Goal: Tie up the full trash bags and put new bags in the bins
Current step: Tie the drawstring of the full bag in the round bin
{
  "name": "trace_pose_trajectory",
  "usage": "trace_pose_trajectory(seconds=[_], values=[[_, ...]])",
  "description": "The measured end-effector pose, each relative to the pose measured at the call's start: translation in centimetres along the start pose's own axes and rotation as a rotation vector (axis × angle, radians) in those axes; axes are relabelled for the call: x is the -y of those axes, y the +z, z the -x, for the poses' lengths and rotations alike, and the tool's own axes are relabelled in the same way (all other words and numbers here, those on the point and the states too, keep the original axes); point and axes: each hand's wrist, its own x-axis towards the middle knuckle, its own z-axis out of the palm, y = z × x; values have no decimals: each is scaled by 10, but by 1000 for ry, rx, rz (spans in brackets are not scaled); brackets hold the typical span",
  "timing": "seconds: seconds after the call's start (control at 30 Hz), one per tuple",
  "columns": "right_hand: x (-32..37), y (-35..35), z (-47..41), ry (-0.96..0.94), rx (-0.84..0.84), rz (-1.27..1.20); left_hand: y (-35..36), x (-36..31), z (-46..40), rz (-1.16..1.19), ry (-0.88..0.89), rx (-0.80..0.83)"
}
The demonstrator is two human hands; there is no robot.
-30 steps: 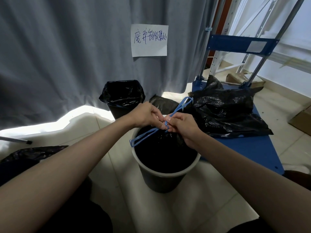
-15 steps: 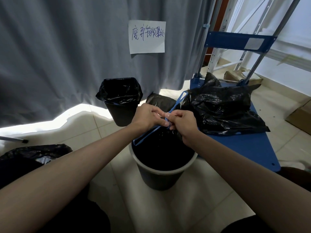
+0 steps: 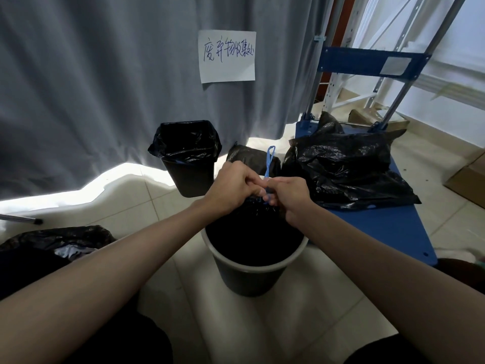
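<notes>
Your left hand [image 3: 237,186] and right hand [image 3: 290,197] now pinch the blue drawstring [image 3: 269,164] close together at frame center; its loop, slanted before, stands upright. The bag [image 3: 252,232] in the near bin [image 3: 252,274] is cinched, so the knot looks nearly finished.

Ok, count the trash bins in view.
2. The near bin stands on the floor below the hands, its bag being tied. The far bin stands by the grey curtain, lined with a black bag. Others may be hidden.
</notes>
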Motion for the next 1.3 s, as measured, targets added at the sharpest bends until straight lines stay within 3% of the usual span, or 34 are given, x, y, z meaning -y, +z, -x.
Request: trace_pose_trajectory(seconds=[0.2,0.4,0.57,0.83,1.0,1.3], values=[[0,0,-1,7,6,13,-1,-1,2,-57,23,23],[1,-2,0,-1,19,23,1,-6,5,-242,205,98],[2,3,0,-58,26,36,2,-5,8,-352,251,29],[8,0,0,-42,63,10,10,1,11,-103,86,-105],[15,0,4,-24,113,-18,10,-1,14,-197,210,-185],[13,-1,8,40,100,63,17,4,17,-498,485,-159]])
